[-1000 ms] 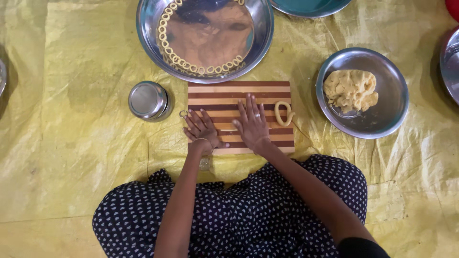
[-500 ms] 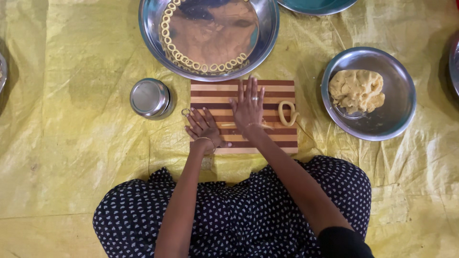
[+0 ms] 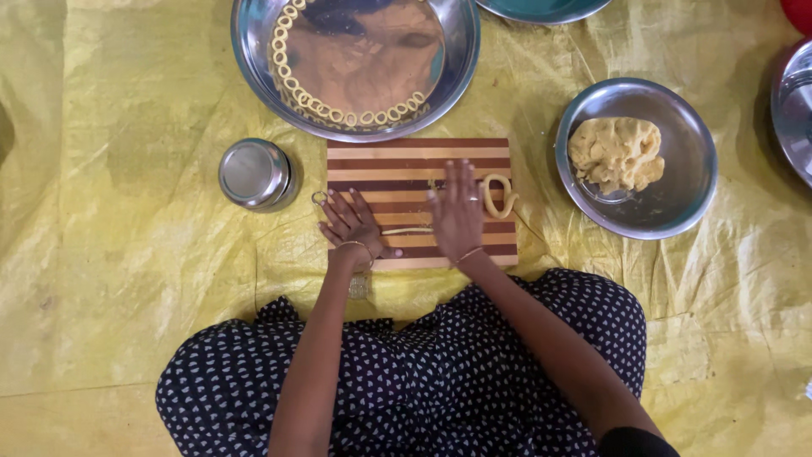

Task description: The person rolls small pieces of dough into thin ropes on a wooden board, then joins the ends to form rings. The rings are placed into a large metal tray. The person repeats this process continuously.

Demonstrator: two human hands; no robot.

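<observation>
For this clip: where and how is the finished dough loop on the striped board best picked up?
Probably at the closed top arc of the dough loop, pinched lightly from above. It lies flat on the striped board, just right of the right hand. Its loose tail points toward the board's right edge, so lifting there would likely stretch the soft dough.

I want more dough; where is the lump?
The dough lump sits in the steel bowl to the right of the striped board, beyond the right hand.
</observation>
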